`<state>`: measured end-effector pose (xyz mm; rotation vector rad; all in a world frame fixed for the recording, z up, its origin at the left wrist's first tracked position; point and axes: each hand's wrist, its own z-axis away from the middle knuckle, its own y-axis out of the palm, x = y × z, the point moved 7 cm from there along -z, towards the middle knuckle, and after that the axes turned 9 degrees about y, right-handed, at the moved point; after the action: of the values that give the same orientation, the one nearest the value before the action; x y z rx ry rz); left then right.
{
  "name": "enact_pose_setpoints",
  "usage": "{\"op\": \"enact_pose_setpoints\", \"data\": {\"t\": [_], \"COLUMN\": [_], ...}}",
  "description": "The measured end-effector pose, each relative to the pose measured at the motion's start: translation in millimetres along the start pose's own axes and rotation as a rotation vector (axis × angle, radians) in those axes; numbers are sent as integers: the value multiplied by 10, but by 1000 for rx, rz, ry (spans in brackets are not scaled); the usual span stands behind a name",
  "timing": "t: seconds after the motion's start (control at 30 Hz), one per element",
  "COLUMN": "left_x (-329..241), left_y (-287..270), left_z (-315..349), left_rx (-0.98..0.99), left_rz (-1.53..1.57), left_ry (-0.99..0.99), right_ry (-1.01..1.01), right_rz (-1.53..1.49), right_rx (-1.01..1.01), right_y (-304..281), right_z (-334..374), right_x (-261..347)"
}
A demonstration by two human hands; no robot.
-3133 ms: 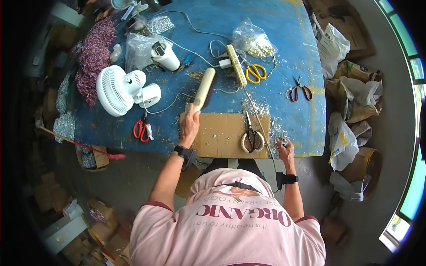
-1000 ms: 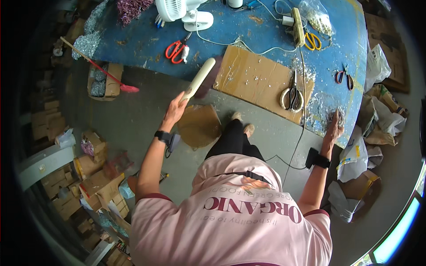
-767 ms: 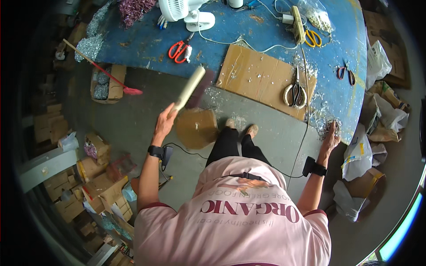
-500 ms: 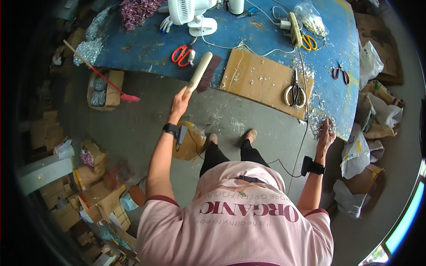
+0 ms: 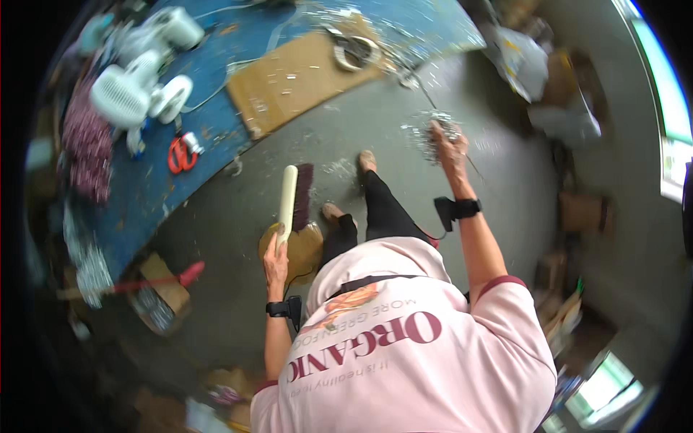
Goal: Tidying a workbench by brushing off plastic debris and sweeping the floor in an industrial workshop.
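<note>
My left hand (image 5: 275, 263) is wrapped round the cream handle of a brush (image 5: 288, 195) with dark maroon bristles. The brush points away from me, above the floor short of the blue table (image 5: 126, 231). In my right hand (image 5: 453, 155) is a loose clump of silver tinsel scraps (image 5: 433, 130), with strands sticking out past the fingers. That hand is out over the grey floor, apart from the table edge. Motion blurs the strands.
On the table lie a cardboard sheet (image 5: 289, 90) with a tape roll (image 5: 375, 54), red-handled scissors (image 5: 180, 155), a white fan (image 5: 119, 94) and pink tinsel (image 5: 86, 144). A brown stool-like object (image 5: 303, 256) stands near my feet. White bags (image 5: 523, 65) sit at the right.
The view has turned right, so the table now sits toward the upper left. My right hand has left the table corner with the tinsel scraps. The brush is off the table's edge.
</note>
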<state>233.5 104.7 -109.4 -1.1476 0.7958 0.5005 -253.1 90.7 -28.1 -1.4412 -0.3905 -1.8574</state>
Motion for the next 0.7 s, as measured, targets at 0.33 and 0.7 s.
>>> {"op": "enact_pose_setpoints", "data": {"t": [0.33, 0.7], "left_x": [-59, -902], "left_y": [333, 846], "left_z": [-359, -135], "left_rx": [443, 478], "left_rz": [-125, -206], "left_ry": [-7, 208], "right_ry": [249, 841], "right_rz": [83, 752], "right_rx": [-479, -524], "right_y": [-2093, -3080], "right_z": [1635, 3296], "right_x": [-1687, -4616]}}
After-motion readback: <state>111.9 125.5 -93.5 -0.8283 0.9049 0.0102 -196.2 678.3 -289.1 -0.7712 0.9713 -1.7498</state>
